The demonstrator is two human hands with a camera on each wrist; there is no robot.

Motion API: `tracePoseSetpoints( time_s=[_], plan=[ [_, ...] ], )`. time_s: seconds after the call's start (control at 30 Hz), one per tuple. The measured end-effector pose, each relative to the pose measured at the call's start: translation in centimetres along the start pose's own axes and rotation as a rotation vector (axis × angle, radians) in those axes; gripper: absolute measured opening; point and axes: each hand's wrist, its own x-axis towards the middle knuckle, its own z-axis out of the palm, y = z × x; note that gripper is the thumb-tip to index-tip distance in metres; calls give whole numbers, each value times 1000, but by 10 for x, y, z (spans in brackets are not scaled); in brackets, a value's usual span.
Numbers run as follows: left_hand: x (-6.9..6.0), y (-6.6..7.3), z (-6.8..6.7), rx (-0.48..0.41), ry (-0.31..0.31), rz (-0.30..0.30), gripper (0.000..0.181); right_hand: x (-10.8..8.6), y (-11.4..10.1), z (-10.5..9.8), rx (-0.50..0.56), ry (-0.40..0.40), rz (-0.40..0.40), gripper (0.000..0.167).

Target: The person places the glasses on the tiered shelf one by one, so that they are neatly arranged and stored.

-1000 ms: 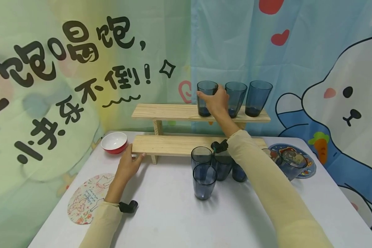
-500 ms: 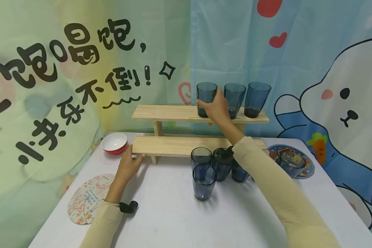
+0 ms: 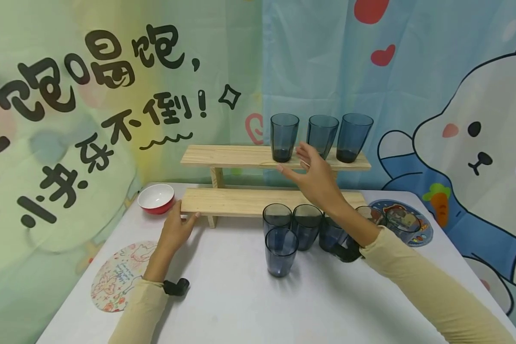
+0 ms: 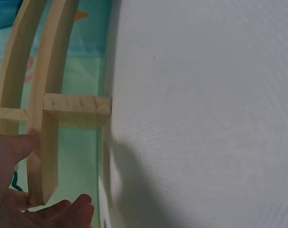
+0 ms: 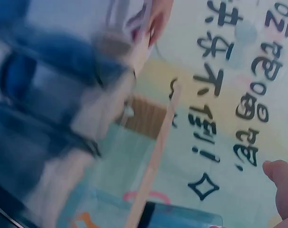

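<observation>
A two-tier wooden shelf [image 3: 232, 200] stands on the white table. My left hand [image 3: 176, 234] holds the left end of its lower board, thumb on one face and fingers around the end, as the left wrist view shows. Three blue glasses stand upright on the upper board: a left glass [image 3: 284, 136], a middle glass [image 3: 323, 130] and a right glass [image 3: 354, 136]. My right hand [image 3: 320, 184] is in front of the upper board with fingers spread, apart from the left glass and partly covering the middle one. Nothing shows in its grasp.
Several more blue glasses stand on the table before the shelf, the nearest glass [image 3: 281, 253] in front. My right forearm partly hides some. A red-and-white bowl [image 3: 156, 197] and a floral round mat [image 3: 116, 282] lie left; a blue patterned mat [image 3: 425, 239] lies right.
My right hand has let go of the left glass on the upper board and drawn back, down and to the right. My left hand stays on the shelf's end.
</observation>
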Motion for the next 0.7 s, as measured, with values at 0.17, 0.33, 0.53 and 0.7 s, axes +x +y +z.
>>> tracePoseSetpoints(
  time_s=[0.17,0.33,0.53,0.7],
  plan=[
    [0,0,1,6,4,7,72,-46,17,9,97,-15,-17,86],
    [1,-2,0,17,2,2,73,-88,34,27,111,-4,-25,74],
    [1,-1,-1,12,-7,0,74,-120,51,47,79,-4,1,81],
    [-1,-1,-1,0,-9,-1,74,-132,62,59,59,-6,48,91]
  ],
)
